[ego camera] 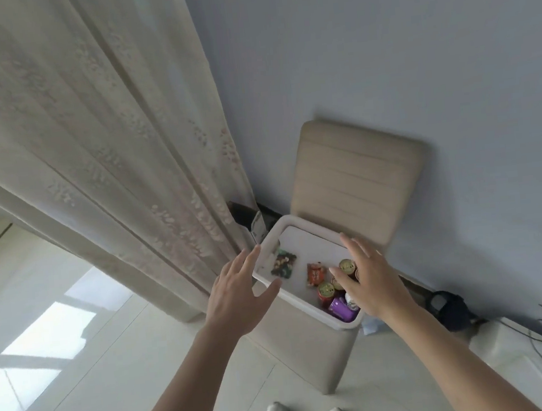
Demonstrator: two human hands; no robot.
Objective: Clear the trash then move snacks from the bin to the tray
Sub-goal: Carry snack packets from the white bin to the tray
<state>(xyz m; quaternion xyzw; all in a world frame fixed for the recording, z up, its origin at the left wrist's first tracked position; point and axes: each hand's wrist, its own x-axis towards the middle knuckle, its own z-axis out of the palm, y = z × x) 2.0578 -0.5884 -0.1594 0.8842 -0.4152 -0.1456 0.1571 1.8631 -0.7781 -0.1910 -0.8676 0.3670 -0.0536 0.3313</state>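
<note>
One long, woven curtain (91,139) fills the upper left, its hem just beside the padded beige bin (310,350) at frame centre. The bin's ribbed lid (357,183) leans open against the wall, and glossy floor tile (113,369) spreads at lower left. The left hand (235,295), fingers spread, holds nothing at the bin's rounded white rim; whether it touches is unclear. The right hand (369,282), fingers straight and empty, hovers over round cans (326,291). A crinkled orange packet (316,272) and a dark packet (283,263) lie apart on the smooth white bottom.
</note>
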